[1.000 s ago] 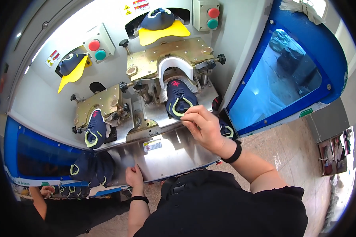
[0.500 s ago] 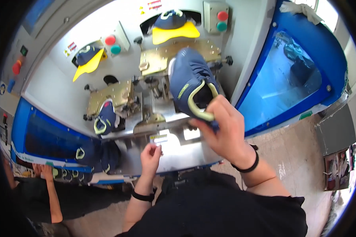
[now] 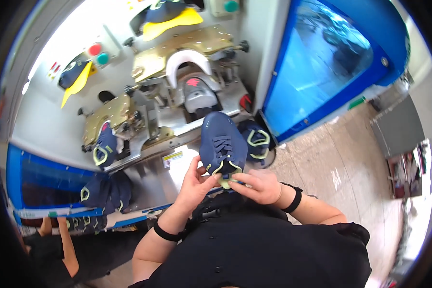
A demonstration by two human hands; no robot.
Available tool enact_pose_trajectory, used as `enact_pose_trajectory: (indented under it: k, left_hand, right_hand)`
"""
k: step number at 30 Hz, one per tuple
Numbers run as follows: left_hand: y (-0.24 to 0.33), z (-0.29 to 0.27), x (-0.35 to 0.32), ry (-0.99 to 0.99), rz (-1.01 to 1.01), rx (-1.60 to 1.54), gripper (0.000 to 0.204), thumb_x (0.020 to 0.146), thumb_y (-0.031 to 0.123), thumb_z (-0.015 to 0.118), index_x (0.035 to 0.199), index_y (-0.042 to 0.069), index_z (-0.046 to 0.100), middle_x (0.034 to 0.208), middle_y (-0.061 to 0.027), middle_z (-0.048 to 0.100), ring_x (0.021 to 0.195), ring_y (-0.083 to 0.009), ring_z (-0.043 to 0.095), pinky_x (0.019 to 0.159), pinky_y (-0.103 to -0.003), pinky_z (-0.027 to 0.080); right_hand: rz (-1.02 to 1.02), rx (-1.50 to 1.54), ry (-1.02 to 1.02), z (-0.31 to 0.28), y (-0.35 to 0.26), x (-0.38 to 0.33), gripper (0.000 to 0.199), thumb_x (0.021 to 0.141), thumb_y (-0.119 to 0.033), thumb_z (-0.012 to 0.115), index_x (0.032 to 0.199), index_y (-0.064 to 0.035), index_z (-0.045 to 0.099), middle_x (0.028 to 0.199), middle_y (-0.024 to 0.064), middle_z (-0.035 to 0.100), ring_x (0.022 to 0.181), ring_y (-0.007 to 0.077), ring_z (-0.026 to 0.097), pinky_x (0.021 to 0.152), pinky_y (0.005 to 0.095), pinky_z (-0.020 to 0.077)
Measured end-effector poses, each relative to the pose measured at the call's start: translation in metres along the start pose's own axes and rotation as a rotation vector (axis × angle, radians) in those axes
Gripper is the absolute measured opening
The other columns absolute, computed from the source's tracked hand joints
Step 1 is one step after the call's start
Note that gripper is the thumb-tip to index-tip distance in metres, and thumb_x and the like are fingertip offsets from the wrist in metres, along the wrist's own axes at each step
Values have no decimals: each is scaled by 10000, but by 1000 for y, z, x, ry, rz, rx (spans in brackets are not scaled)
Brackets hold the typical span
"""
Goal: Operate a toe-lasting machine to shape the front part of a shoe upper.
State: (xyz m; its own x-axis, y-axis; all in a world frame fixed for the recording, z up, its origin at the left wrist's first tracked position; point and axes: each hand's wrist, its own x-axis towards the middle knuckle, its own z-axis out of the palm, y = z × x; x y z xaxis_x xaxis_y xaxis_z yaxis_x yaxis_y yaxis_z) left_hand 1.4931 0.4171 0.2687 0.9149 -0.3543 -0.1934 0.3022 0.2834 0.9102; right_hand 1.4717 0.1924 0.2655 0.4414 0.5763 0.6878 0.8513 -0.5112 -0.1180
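A navy shoe upper with a lime-green collar is held in front of my chest, toe pointing away from me. My left hand grips its collar from the left, thumb on the rim. My right hand pinches the collar from the right. Above it the right station of the grey machine stands bare, with a grey last and a pink mark showing under a white arch. On the left station another navy upper sits clamped.
A further navy upper lies right of the held one. Several more pile in the blue bin at lower left. Another person's arm reaches in there. A blue guard panel rises at right, above a tiled floor.
My right hand lifted the navy upper off the right station and brought it down toward my chest. My left hand came up from the machine's shelf and joined it on the collar.
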Motion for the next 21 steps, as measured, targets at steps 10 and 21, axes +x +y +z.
enact_pose_trajectory:
  k: [10, 21]
  left_hand:
    - [-28, 40, 78, -206, -235, 355, 588, 975, 282, 591, 1445, 43, 331, 1206, -129, 616, 1056, -218, 633, 865, -331, 504]
    - [-32, -75, 21, 15, -375, 328, 383, 982, 316, 571, 1282, 80, 543, 1149, -96, 650, 1020, -180, 634, 843, -304, 495]
  right_hand:
    - [683, 112, 109, -15, 42, -46, 290, 773, -28, 694, 1033, -46, 567, 986, 117, 619, 773, 310, 652, 631, 366, 539]
    - [687, -97, 263, 14, 29, -19, 424, 739, -104, 758, 1117, -44, 575, 1099, 180, 542, 969, 359, 570, 790, 416, 504]
